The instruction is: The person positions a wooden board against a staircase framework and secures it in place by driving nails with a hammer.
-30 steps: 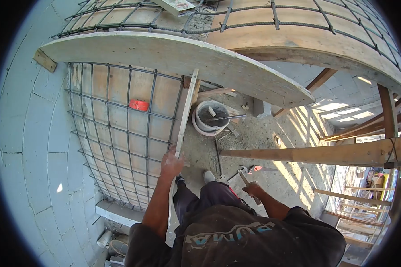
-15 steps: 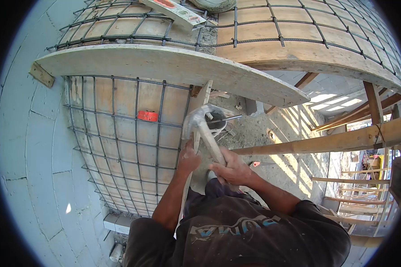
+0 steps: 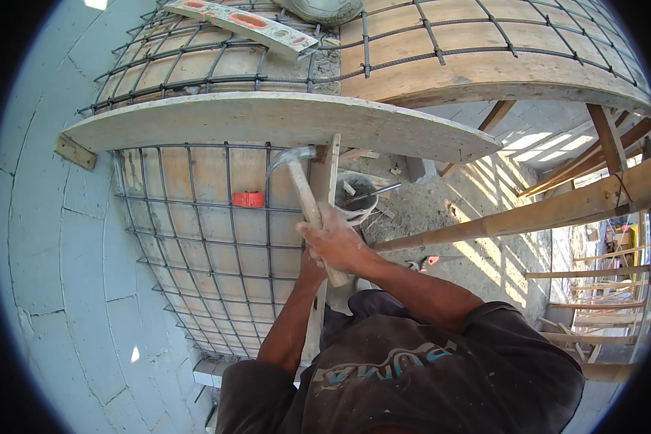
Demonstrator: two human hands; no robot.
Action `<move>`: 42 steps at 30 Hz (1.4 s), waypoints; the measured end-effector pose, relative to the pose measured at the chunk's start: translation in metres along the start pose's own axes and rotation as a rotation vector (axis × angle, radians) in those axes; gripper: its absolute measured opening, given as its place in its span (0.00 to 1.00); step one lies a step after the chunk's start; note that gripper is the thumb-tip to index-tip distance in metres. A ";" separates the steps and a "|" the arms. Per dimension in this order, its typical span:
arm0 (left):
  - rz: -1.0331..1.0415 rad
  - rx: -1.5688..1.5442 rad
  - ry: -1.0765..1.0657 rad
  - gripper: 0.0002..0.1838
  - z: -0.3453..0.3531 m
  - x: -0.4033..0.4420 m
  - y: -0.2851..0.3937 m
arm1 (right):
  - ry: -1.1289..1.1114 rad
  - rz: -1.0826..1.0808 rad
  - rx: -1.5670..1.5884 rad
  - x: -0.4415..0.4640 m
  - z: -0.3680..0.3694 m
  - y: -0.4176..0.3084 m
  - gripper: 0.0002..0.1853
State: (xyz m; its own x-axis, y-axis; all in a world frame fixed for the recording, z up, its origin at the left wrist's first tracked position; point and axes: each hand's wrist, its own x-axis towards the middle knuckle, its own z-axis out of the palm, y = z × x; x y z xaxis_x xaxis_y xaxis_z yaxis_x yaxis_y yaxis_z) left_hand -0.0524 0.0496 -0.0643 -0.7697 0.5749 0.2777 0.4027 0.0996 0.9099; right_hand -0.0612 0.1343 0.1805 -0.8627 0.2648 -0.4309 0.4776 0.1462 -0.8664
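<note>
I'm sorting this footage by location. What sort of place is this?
Most likely a building site: a grid of steel bars runs across wooden panels, a spirit level lies farther off, and the right hand grips a hammer.

Bright daylight, slatted sunlight across the floor (image 3: 428, 205), fisheye-bent edges, black corners
</note>
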 end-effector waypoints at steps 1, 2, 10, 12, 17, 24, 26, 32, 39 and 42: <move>0.060 0.096 0.007 0.26 0.003 -0.002 -0.007 | -0.074 0.023 -0.057 -0.009 -0.006 -0.018 0.18; 0.120 0.193 0.019 0.25 0.007 -0.005 -0.014 | -0.043 0.043 0.017 -0.005 -0.011 -0.009 0.18; -0.209 -0.079 0.042 0.27 0.002 0.008 0.024 | 0.040 0.013 -0.004 -0.005 -0.009 0.010 0.21; -0.231 -0.033 0.021 0.27 0.005 0.008 0.018 | -0.049 0.002 -0.065 -0.012 -0.014 0.004 0.21; -0.265 0.016 0.015 0.27 0.007 0.007 0.020 | 0.120 -0.003 0.015 -0.003 -0.010 0.023 0.23; -0.293 0.040 0.044 0.28 0.012 0.002 0.022 | -0.093 0.018 0.007 -0.013 -0.040 -0.010 0.34; -0.293 0.047 0.046 0.28 0.013 0.001 0.024 | 0.032 0.049 -0.004 -0.002 -0.023 0.008 0.31; -0.336 0.057 0.014 0.29 0.001 -0.006 0.027 | -0.050 -0.076 -0.068 -0.018 -0.014 0.024 0.32; -0.370 0.062 -0.003 0.30 -0.006 -0.008 0.025 | 0.059 0.035 0.002 -0.024 -0.009 0.032 0.31; -0.382 0.050 -0.002 0.30 -0.004 -0.008 0.026 | 0.023 0.004 -0.082 -0.034 -0.008 0.036 0.32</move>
State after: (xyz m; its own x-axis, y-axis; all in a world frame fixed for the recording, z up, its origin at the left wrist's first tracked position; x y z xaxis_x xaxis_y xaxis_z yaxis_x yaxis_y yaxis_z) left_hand -0.0378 0.0439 -0.0420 -0.8680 0.4901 -0.0793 0.1107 0.3467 0.9314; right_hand -0.0133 0.1387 0.1660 -0.8571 0.2871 -0.4278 0.4940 0.2221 -0.8406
